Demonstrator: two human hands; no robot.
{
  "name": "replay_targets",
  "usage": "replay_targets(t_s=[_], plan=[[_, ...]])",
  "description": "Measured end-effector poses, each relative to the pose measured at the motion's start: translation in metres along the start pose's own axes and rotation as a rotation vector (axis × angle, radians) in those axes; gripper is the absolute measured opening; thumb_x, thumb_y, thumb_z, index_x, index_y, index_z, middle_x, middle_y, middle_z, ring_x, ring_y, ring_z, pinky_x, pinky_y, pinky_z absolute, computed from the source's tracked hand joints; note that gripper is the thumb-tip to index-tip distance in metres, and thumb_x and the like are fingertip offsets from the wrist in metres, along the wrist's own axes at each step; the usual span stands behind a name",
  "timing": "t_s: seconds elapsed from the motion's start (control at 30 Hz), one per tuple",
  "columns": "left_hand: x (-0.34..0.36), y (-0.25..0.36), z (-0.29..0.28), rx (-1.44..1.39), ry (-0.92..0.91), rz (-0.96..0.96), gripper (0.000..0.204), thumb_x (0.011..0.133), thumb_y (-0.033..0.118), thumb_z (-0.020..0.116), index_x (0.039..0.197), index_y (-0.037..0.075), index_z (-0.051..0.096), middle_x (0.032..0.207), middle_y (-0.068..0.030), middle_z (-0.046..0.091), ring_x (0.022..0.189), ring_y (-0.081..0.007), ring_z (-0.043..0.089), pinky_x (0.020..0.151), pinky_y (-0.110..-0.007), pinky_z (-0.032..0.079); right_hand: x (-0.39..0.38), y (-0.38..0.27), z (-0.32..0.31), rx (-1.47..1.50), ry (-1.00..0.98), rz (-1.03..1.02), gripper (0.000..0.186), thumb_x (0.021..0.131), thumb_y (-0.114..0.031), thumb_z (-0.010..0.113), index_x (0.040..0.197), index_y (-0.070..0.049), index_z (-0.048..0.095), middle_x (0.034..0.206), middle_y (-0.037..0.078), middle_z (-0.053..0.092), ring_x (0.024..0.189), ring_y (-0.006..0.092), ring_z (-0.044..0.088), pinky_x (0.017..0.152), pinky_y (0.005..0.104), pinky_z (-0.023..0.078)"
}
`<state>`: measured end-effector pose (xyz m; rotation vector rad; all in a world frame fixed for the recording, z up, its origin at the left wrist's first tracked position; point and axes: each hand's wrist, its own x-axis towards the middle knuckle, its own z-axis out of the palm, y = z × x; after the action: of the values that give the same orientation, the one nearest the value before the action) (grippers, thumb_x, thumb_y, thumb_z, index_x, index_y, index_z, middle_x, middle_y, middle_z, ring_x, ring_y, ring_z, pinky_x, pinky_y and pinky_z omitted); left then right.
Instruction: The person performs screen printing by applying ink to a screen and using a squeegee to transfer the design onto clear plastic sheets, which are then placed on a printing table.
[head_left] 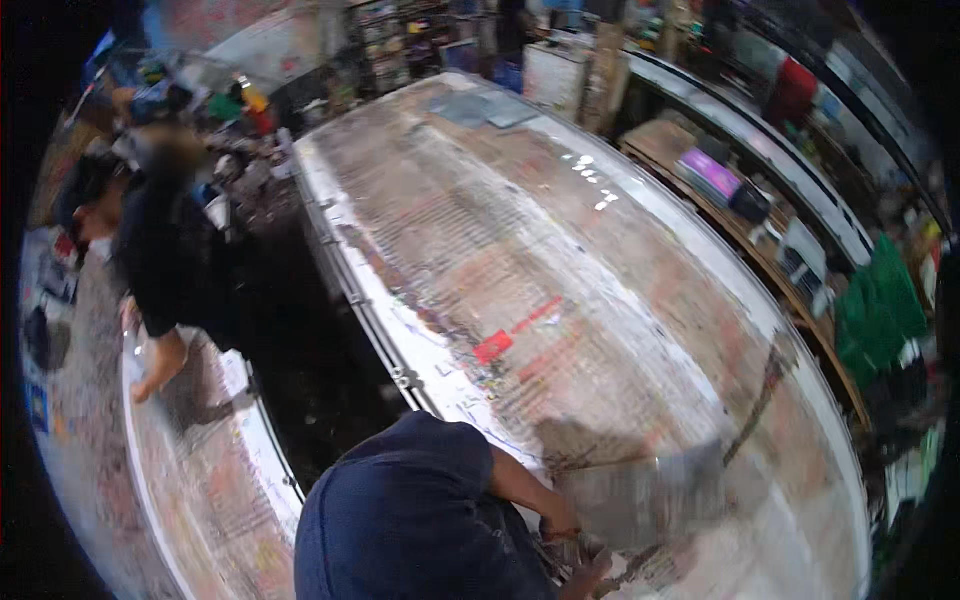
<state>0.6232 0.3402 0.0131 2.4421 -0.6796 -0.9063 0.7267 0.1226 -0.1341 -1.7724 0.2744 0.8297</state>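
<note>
My left hand (560, 528) reaches out from a navy sleeve over the long, stained table (560, 240). It is closed at the left end of a greyish see-through panel (650, 500) with dark, ragged edges. Close by at the lower edge, my right hand (590, 578) is closed at the panel's near dark edge; its fingers are partly hidden and blurred. The panel is tilted above the tabletop and smeared by motion, so its exact kind does not show. A brown, stick-like piece (760, 410) slants up at its right end. A small red patch (493, 347) marks the tabletop beyond.
A metal rail (355, 295) runs along the table's left side. Across a dark gap, a co-worker in black (175, 250) leans over a second table (200, 470). At right stand a cluttered wooden shelf (740, 235) and a green bag (880, 305). Grey sheets (485, 108) lie at the far end.
</note>
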Motion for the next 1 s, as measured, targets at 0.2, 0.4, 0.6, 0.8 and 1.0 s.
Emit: replay_targets(t_s=[0.2,0.4,0.6,0.8,1.0], plan=[[0.023,0.001,0.009,0.057,-0.034,0.066,0.057,0.086,0.031,0.058,0.134,0.001,0.05,0.145,-0.0234,0.043,0.133,-0.037,0.042,0.11,-0.048,0.036,0.003,-0.033,-0.002,0.319,-0.044,0.013,0.034,0.088,-0.033,0.063,0.068,-0.009,0.05,0.067,0.004,0.047,0.067,0.0229,0.052,0.063,0.0404,0.047],[0.052,-0.016,0.047,0.066,0.145,0.103,0.058,0.078,0.029,0.065,0.123,-0.005,0.056,0.139,-0.0242,0.048,0.127,-0.0385,0.048,0.105,-0.047,0.042,0.026,-0.235,-0.001,0.327,0.001,-0.223,0.029,0.093,-0.035,0.057,0.099,-0.007,0.054,0.097,0.007,0.054,0.094,0.0264,0.056,0.077,0.0395,0.047],[0.059,-0.023,0.052,-0.071,-0.054,0.09,0.055,0.079,0.03,0.069,0.119,-0.005,0.058,0.132,-0.0265,0.051,0.124,-0.0385,0.05,0.101,-0.049,0.043,0.057,-0.467,-0.035,0.432,-0.127,-0.597,0.054,0.098,-0.035,0.056,0.143,-0.006,0.042,0.14,0.015,0.05,0.127,0.0352,0.049,0.1,0.0566,0.044],[0.057,-0.034,0.054,-0.082,0.102,0.136,0.054,0.087,0.035,0.067,0.124,-0.003,0.057,0.136,-0.0252,0.049,0.127,-0.0389,0.047,0.109,-0.048,0.037,-0.036,-0.632,-0.038,0.488,-0.091,-0.914,0.035,0.097,-0.03,0.056,0.124,-0.009,0.06,0.139,0.006,0.052,0.132,0.0323,0.042,0.11,0.0503,0.029],[0.037,-0.044,0.021,-0.729,0.513,0.046,0.036,0.091,0.033,0.061,0.103,-0.001,0.066,0.104,-0.0201,0.067,0.091,-0.0314,0.065,0.081,-0.046,0.05,-0.143,-0.557,0.0,0.486,-0.52,-1.172,0.031,0.102,-0.025,0.05,0.111,0.004,0.058,0.145,0.024,0.045,0.136,0.0394,0.043,0.11,0.0552,0.037]])
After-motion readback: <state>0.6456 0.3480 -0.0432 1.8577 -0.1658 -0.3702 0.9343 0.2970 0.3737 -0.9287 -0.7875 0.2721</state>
